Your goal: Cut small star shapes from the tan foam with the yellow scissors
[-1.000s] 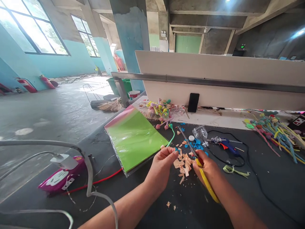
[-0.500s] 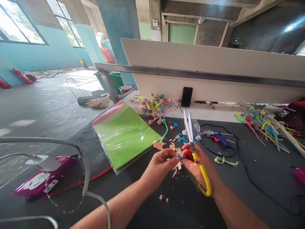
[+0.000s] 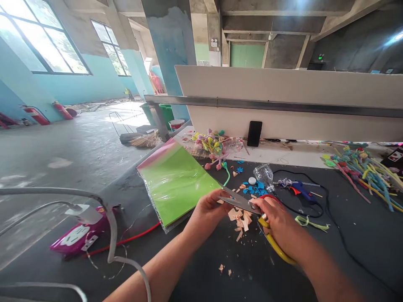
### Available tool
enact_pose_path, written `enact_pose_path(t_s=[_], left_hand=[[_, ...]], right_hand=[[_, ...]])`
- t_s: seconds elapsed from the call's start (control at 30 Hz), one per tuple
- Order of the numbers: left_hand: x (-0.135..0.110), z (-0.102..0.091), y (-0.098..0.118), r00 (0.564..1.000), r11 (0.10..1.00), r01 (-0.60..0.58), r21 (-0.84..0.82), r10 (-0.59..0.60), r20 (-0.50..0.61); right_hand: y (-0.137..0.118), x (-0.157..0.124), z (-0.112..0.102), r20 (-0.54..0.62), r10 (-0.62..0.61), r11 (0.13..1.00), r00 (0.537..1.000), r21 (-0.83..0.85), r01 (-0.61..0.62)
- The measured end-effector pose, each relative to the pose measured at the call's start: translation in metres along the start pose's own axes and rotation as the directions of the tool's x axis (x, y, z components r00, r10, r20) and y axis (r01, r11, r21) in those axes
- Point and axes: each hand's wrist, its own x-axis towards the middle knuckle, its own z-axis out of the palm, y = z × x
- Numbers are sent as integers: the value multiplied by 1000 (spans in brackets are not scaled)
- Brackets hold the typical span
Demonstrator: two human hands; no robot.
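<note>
My right hand [image 3: 273,218] is wrapped round yellow-and-red-handled scissors [image 3: 241,202], whose slightly parted blades point left to my left fingertips. My left hand [image 3: 210,209] is closed in a pinch beside the blades. A speck of blue shows at its fingertips, the small blue piece [image 3: 233,191], mostly hidden. Under and beyond my hands lie peach-coloured scraps [image 3: 242,220] and several blue cut pieces [image 3: 256,188]. A blue star-like shape [image 3: 239,170] rests farther back, near a green stem [image 3: 226,176].
Left of my hands lies a plastic-wrapped stack of green sheets [image 3: 179,180]. A purple power strip [image 3: 78,235] with grey cable is farther left. At right are a clear bottle [image 3: 264,175], a blue glue gun [image 3: 300,189] and a bundle of coloured stems [image 3: 368,174]. A phone [image 3: 254,133] stands at the back.
The scissors have swung from pointing upward to pointing left, their blades now at my left fingertips. My right fingers have left the blue piece. The view has shifted slightly left and up.
</note>
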Motion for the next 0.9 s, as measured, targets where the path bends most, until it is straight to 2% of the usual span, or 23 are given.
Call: enact_pose_path(t_s=[0.13,0.23,0.33,0.47,0.77,0.9], left_hand=[[0,-3,6,998,993,-50,109,46,35],[1,-4,8,994,980,-95,173,85,61],[2,-6,10,992,972,-124,202,117,49],[3,-8,11,995,969,-99,228,99,11],[3,-10,9,994,929,-107,354,104,27],[4,-11,9,995,930,-99,355,86,51]], right_hand=[[4,-1,0,-5,5,991,1000,-135,-6],[2,-2,-3,-11,2,984,1000,-176,-3],[-1,-2,-5,-9,-8,984,1000,-176,7],[0,-2,-4,7,-30,987,1000,-159,30],[2,-3,0,-30,-36,975,999,-220,28],[1,-2,-4,-10,-21,987,1000,-160,19]])
